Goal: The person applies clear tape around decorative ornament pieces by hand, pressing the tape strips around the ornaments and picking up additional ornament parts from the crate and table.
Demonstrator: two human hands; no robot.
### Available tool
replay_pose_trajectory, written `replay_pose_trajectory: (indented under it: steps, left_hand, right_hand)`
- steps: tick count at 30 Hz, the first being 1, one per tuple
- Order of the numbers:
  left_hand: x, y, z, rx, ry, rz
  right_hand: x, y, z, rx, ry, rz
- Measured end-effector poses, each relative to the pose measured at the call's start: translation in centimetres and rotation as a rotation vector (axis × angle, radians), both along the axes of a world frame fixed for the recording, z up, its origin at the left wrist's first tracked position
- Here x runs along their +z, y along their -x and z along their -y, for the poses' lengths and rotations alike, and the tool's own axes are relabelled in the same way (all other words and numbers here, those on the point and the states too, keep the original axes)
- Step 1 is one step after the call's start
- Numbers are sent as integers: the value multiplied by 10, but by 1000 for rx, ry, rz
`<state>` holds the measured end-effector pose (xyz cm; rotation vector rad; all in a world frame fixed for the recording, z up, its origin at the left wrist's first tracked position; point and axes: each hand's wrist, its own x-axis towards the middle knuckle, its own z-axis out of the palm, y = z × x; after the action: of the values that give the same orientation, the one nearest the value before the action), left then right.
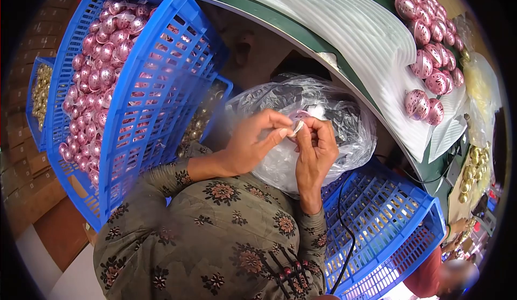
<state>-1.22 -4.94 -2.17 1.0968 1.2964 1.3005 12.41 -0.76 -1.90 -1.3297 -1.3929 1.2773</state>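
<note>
Above a clear plastic bag (pixel 344 154) my two hands meet at a small white piece (pixel 298 128). My right hand (pixel 316 152) pinches this piece between thumb and fingertips. My left hand (pixel 256 141) is beside it, thumb and index finger close together at the piece's left side; whether they grip anything is too small to tell. Just behind the fingertips a pink ball (pixel 299 115) shows in part, mostly hidden by my fingers.
A blue crate (pixel 142 79) full of pink balls (pixel 99 79) stands at the left. More blue crates (pixel 377 214) are at the lower right. White foam sheet (pixel 344 25) and pink patterned balls (pixel 423 103) lie on the green table (pixel 258 17). Another person (pixel 431 273) is at the lower right.
</note>
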Motion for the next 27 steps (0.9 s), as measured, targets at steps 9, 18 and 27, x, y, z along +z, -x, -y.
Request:
replay_pose_trajectory:
  steps: [9,18,27]
  left_hand:
    - [-1,18,-29,-237,306,233]
    - [-6,23,-39,-231,352,499]
    - [8,33,-32,-121,297,816]
  right_hand:
    - [4,0,-2,42,-18,35]
    - [-3,1,-1,32,-16,-140]
    - [22,2,-6,177,-239,320]
